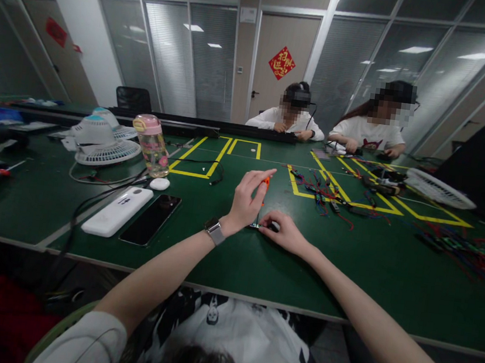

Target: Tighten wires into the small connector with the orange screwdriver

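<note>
- A small orange-handled screwdriver (265, 185) is held upright over the green desk (347, 265), its tip set down on a small dark part (263, 226) lying on the desk surface just in front of the person.
- The left hand (247, 197) is closed on the screwdriver handle, thumb and fingertips pinched around the orange grip; a watch (215, 231) is worn on that wrist.
- The right hand (284, 231) is laid flat-low on the desk, its fingers closed on the small dark part and touching it; what the part is cannot be told.
- The two hands are close together, nearly touching.
- To the left, a black phone (151, 218) and a white power bank (117, 210) lie side by side.
- Farther left, a pink-lidded bottle (154, 146) stands beside a white fan (102, 142).
- Beyond the hands, coloured wires (327, 195) are scattered across yellow tape markings.
- Two other persons are seated at the far edge.
</note>
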Available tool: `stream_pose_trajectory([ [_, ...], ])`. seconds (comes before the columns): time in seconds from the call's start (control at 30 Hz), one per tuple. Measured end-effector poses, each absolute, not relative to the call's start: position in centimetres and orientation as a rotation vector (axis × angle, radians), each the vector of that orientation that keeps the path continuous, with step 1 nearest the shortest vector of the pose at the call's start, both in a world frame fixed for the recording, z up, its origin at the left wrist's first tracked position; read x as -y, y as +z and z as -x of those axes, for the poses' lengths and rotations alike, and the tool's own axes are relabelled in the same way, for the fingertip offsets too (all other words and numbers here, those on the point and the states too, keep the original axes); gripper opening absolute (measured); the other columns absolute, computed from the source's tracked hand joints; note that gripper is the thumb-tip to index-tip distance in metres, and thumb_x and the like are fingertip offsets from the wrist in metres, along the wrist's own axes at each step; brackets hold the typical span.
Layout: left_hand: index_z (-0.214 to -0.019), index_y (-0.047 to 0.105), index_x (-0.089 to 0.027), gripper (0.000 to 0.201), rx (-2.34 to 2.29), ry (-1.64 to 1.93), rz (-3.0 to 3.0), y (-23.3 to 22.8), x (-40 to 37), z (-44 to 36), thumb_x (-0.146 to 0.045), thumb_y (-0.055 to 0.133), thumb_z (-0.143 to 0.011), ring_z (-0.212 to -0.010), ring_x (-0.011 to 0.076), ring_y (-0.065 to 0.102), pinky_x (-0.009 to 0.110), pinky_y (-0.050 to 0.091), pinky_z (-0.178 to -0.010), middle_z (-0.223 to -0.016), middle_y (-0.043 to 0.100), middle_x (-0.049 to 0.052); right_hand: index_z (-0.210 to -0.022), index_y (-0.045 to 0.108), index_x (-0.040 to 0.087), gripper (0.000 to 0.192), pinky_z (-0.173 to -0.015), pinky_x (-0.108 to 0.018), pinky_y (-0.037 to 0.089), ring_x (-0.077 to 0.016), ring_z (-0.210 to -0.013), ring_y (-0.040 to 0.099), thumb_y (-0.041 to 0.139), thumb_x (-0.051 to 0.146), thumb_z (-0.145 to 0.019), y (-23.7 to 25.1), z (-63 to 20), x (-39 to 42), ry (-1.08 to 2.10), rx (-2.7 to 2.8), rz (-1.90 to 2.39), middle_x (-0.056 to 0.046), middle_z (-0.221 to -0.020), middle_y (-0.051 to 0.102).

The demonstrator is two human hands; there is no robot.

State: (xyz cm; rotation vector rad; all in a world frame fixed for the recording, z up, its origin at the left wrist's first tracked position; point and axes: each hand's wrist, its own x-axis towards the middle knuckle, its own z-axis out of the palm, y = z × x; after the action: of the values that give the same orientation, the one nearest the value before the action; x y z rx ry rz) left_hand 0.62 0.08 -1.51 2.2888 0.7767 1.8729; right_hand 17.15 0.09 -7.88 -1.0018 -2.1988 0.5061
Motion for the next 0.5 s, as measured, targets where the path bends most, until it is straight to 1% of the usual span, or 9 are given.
stream_pose_trajectory([
  [0.07,-0.125,0.055,-0.021,0.031,-0.759,1.877,-2.284,-1.55,-0.17,-0.65,-0.019,0.038,-0.098,-0.1,0.0169,0.057,0.033,0.046,-0.089,-0.107,0.064,0.006,-0.081,0.065,0.018,0.003,-0.074,-0.033,0.048,-0.019,-0.077,0.06,0.064,0.018,-0.079,-7.79,-17.18,-0.05,0.513,2.207,0.993,-0.003,-0.078,0.066],
  [0.13,-0.123,0.055,-0.02,0.029,-0.794,1.893,-2.282,-1.56,-0.23,-0.67,-0.02,0.042,-0.097,-0.095,0.0166,0.058,0.032,0.047,-0.086,-0.103,0.065,0.005,-0.081,0.065,0.018,0.002,-0.074,-0.033,0.048,-0.0193,-0.077,0.06,0.063,0.019,-0.08,-7.68,-17.21,0.03,0.518,2.213,0.99,-0.004,-0.078,0.067],
  [0.27,-0.114,0.06,-0.021,0.022,-0.886,1.909,-2.312,-1.49,-0.15,-0.66,-0.024,0.052,-0.093,-0.088,0.0162,0.056,0.031,0.047,-0.079,-0.094,0.06,0.004,-0.081,0.064,0.018,0.001,-0.075,-0.033,0.048,-0.0191,-0.077,0.06,0.063,0.018,-0.08,-7.49,-17.19,0.18,0.519,2.219,0.998,-0.004,-0.078,0.067],
  [0.33,-0.11,0.062,-0.021,0.02,-0.907,1.898,-2.327,-1.45,-0.08,-0.63,-0.026,0.054,-0.092,-0.087,0.0161,0.055,0.03,0.047,-0.078,-0.091,0.058,0.003,-0.081,0.064,0.018,0.001,-0.075,-0.033,0.048,-0.019,-0.077,0.059,0.063,0.018,-0.081,-7.44,-17.18,0.2,0.511,2.228,0.998,-0.004,-0.079,0.067],
  [0.4,-0.113,0.061,-0.021,0.023,-0.89,1.868,-2.331,-1.45,-0.05,-0.61,-0.025,0.05,-0.094,-0.09,0.0164,0.056,0.03,0.048,-0.08,-0.095,0.059,0.004,-0.081,0.064,0.018,0.002,-0.076,-0.034,0.047,-0.0192,-0.078,0.059,0.063,0.017,-0.081,-7.39,-17.18,0.22,0.489,2.235,0.993,-0.004,-0.079,0.067],
  [0.5,-0.12,0.058,-0.021,0.028,-0.813,1.84,-2.316,-1.45,-0.11,-0.62,-0.023,0.041,-0.098,-0.1,0.0171,0.057,0.033,0.047,-0.088,-0.107,0.062,0.006,-0.079,0.065,0.018,0.002,-0.077,-0.035,0.046,-0.02,-0.08,0.059,0.064,0.016,-0.081,-7.29,-17.19,0.25,0.453,2.25,0.988,-0.005,-0.08,0.067],
])
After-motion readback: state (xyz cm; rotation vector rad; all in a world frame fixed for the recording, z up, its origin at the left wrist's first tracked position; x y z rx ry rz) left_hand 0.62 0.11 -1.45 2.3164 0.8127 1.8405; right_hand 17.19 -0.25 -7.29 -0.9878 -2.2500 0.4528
